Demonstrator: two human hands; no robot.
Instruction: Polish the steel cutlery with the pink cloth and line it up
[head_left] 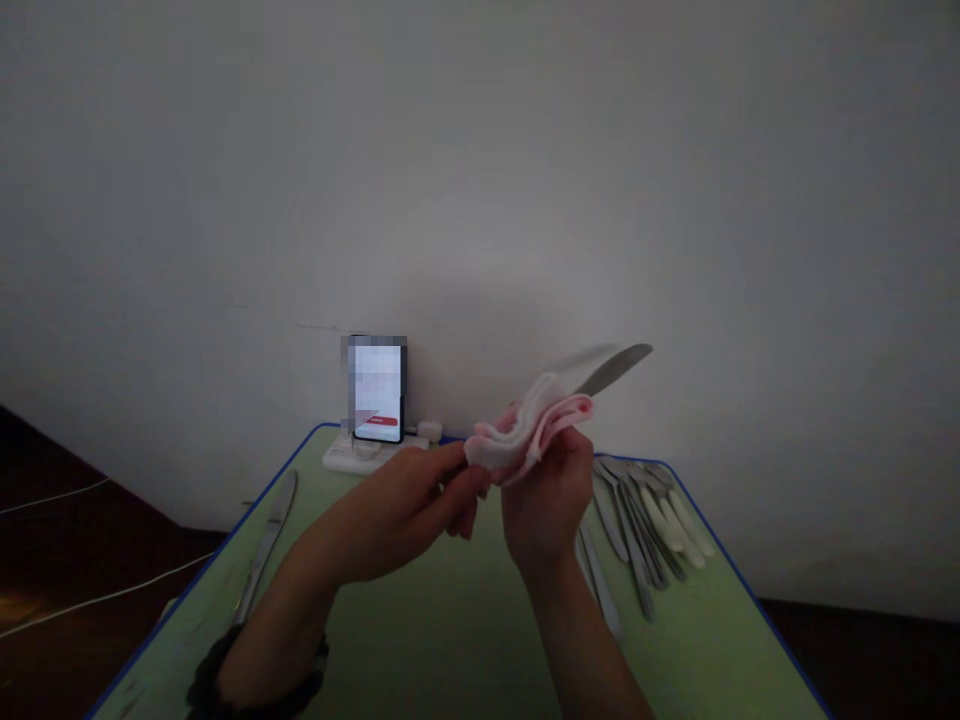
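A pink and white cloth [514, 445] is folded around a table knife [621, 367], whose blade sticks out of it to the upper right. My right hand [549, 510] is closed around the folded cloth from below. At the cloth's left end, the fingers of my left hand [405, 510] are pinched on its edge. The knife's handle is hidden by the cloth and my hands. Both hands are raised above the green table [442, 640].
Several knives, forks and spoons [637, 530] lie in a pile on the table's right side. Another knife [270, 535] lies alone near the left edge. A lit phone [379, 390] stands on a white base [352, 460] at the back, against the wall [480, 180].
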